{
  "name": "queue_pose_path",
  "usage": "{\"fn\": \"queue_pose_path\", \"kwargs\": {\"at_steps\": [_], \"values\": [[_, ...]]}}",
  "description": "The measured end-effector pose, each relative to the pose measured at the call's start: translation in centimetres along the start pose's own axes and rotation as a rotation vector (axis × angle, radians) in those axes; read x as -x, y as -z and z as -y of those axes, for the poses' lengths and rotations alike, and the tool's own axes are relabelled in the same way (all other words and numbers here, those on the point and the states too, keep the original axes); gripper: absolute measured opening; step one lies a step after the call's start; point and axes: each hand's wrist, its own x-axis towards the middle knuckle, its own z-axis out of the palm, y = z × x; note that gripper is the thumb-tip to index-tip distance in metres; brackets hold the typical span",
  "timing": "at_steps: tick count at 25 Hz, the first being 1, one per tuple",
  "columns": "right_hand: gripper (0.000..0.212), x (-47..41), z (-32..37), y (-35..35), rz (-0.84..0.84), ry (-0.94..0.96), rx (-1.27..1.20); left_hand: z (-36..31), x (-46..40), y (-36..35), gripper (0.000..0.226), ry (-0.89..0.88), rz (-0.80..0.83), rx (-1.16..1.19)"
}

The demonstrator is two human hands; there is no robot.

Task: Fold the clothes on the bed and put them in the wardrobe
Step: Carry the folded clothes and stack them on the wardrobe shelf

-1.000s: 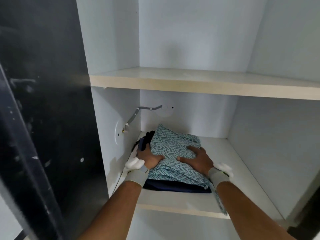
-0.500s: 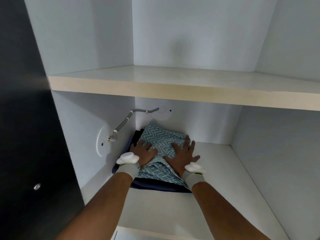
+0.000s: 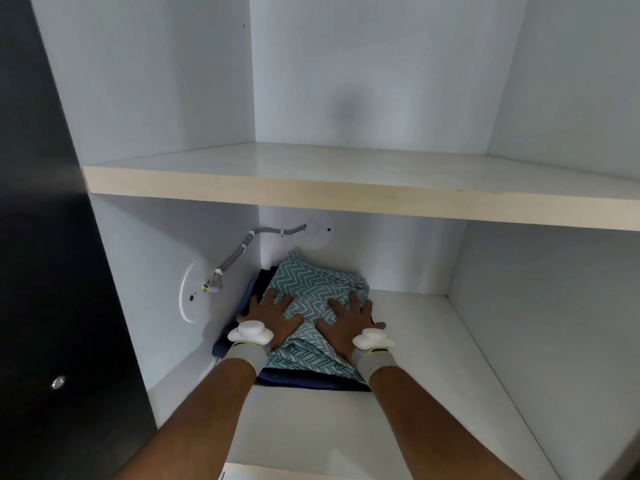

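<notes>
A folded teal zigzag-patterned garment (image 3: pixel 311 289) lies on top of a stack of dark navy folded clothes (image 3: pixel 311 379) in the back left corner of the lower wardrobe shelf (image 3: pixel 433 358). My left hand (image 3: pixel 273 315) presses flat on the garment's left side, fingers spread. My right hand (image 3: pixel 346 318) presses flat on its right side, fingers spread as well. Both wrists wear grey bands with white pieces on top.
The upper shelf (image 3: pixel 346 188) juts out above the hands. A grey cable (image 3: pixel 235 258) runs along the left wall and back corner beside the stack. The dark wardrobe door (image 3: pixel 52 271) stands at the left. Bare shelf extends right of the stack.
The stack has been pushed deeper toward the back left corner. Both hands went from gripping the garment's sides to pressing flat on top. My head has come closer to the shelf.
</notes>
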Motion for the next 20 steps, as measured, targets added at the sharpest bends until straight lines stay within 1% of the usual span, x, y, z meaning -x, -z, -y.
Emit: {"fn": "queue_pose_path", "kwargs": {"at_steps": [1, 3, 5, 9, 13, 15, 17, 20], "values": [[0.066, 0.6, 0.1, 0.1, -0.029, 0.003, 0.040, -0.3, 0.5, 0.0, 0.076, -0.003, -0.026, -0.019], [0.064, 1.8, 0.4, 0.6, -0.095, 0.021, 0.121, -1.1, 1.8, 0.0, 0.060, -0.023, -0.166, -0.100], [0.064, 3.0, 0.6, 1.2, -0.142, 0.044, 0.157, -2.0, 3.5, 0.5, 0.057, -0.082, -0.310, -0.183], [0.072, 5.5, 1.3, 2.8, -0.202, 0.097, 0.111, -3.4, 6.9, 2.2, 0.063, -0.172, -0.404, -0.237], [0.082, 8.8, 2.8, 5.8, -0.248, 0.261, 0.069, -4.5, 13.0, 4.1, 0.078, -0.208, -0.538, -0.279], [0.089, 10.1, 2.9, 6.6, -0.242, 0.329, 0.026, -5.1, 15.9, 4.8, 0.085, -0.184, -0.577, -0.281], [0.093, 12.3, 3.8, 7.1, -0.235, 0.457, -0.014, -5.4, 20.9, 5.6, 0.091, -0.090, -0.602, -0.332], [0.086, 15.9, 4.4, 7.0, -0.297, 0.623, -0.108, -5.6, 26.0, 5.7, 0.095, 0.005, -0.617, -0.400]]}}
